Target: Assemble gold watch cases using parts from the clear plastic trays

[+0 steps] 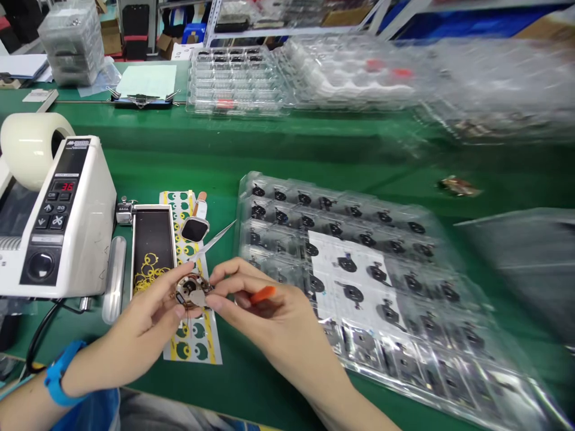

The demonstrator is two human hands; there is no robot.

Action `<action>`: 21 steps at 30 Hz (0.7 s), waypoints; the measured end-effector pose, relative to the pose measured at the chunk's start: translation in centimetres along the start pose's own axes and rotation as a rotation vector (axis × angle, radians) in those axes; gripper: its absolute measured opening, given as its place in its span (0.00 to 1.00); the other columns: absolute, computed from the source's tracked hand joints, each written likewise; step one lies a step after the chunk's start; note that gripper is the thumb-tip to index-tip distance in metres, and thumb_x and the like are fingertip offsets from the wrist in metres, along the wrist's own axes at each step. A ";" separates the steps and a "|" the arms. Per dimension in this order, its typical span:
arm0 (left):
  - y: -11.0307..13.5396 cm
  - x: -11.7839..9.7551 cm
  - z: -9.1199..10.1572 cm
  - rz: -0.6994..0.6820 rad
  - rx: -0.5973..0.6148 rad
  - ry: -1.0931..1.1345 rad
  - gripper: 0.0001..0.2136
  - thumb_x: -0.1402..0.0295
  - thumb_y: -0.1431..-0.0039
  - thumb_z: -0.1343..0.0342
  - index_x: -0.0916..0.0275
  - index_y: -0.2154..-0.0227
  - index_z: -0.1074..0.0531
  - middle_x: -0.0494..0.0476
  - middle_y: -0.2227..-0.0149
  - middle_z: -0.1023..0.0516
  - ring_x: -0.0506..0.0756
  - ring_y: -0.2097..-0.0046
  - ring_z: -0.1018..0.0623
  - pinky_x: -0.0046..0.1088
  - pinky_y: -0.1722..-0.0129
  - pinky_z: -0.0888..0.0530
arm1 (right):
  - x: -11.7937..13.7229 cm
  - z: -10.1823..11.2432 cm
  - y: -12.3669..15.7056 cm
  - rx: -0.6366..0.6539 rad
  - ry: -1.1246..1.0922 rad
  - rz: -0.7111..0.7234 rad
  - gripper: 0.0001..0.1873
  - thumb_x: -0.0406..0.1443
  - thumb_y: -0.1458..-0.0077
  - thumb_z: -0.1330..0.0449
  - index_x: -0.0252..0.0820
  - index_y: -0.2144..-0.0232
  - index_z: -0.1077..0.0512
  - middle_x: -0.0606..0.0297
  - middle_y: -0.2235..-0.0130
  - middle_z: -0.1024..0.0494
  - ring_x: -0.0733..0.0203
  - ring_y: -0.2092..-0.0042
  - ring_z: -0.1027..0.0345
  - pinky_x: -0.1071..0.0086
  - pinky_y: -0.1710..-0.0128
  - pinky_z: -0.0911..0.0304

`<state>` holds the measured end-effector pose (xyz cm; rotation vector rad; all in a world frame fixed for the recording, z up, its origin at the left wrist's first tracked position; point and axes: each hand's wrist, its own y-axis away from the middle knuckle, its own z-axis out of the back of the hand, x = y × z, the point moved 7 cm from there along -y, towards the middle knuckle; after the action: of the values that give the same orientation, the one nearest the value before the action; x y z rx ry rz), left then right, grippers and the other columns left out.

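Note:
My left hand (150,314) grips a small round electronic part (194,292), with a silvery disc, brownish ring and thin wires, between thumb and fingers. My right hand (265,317) is closed, thumb and index fingertip pinching at the right edge of the same part. An orange piece (263,294) pokes out between the right hand's curled fingers; the rest of it is hidden. Beyond the left fingertips a slim pointed metal tool (215,240) slants up to the right. Under the hands lies a sheet of yellow-and-white die-cut stickers (193,350), with a smartwatch (195,228) on it.
A tray of yellow rings (153,272) and a white tape dispenser (67,221) reading 36 stand left. Right is a large clear blister tray (287,236) of black round parts, a white paper (332,263) on it. Stacked clear trays (238,84) and a clipboard (146,84) line the back.

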<state>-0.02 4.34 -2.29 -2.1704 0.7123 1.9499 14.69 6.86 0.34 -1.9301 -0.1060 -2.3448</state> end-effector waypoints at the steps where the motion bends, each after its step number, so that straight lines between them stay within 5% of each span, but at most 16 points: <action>1: 0.1 0.1 0.1 -0.002 -0.002 -0.065 0.21 0.68 0.33 0.51 0.41 0.40 0.38 0.48 0.69 0.33 0.50 0.66 0.29 0.31 0.51 0.26 | 0.0 -0.1 0.0 0.000 -0.012 0.002 0.10 0.37 0.50 0.36 0.43 0.80 0.25 0.63 0.70 0.27 0.64 0.70 0.33 0.74 0.75 0.39; 8: 0.4 0.0 0.1 -0.040 0.006 -0.317 0.22 0.68 0.32 0.54 0.44 0.38 0.42 0.48 0.73 0.38 0.51 0.72 0.36 0.26 0.72 0.35 | 0.0 -0.5 -0.1 0.029 0.015 -0.014 0.10 0.38 0.48 0.38 0.43 0.79 0.24 0.63 0.70 0.29 0.64 0.70 0.35 0.72 0.71 0.36; 16: 0.2 -0.4 -0.2 -0.025 0.012 -0.240 0.22 0.71 0.33 0.53 0.49 0.38 0.40 0.48 0.74 0.38 0.50 0.73 0.36 0.25 0.72 0.34 | 0.7 -0.4 0.3 -0.040 0.103 0.108 0.09 0.33 0.47 0.38 0.42 0.78 0.26 0.64 0.71 0.27 0.64 0.71 0.32 0.73 0.74 0.36; 21: 0.2 0.5 -0.4 0.008 -0.030 -0.064 0.20 0.71 0.35 0.51 0.48 0.42 0.36 0.48 0.72 0.36 0.50 0.69 0.33 0.28 0.57 0.27 | 1.1 -0.6 0.9 -0.157 0.209 0.239 0.09 0.29 0.46 0.39 0.42 0.77 0.28 0.65 0.70 0.27 0.67 0.74 0.34 0.73 0.75 0.35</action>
<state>0.28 3.87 -2.63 -2.1138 0.6870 2.0371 13.97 5.82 1.26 -1.6368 0.3157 -2.4326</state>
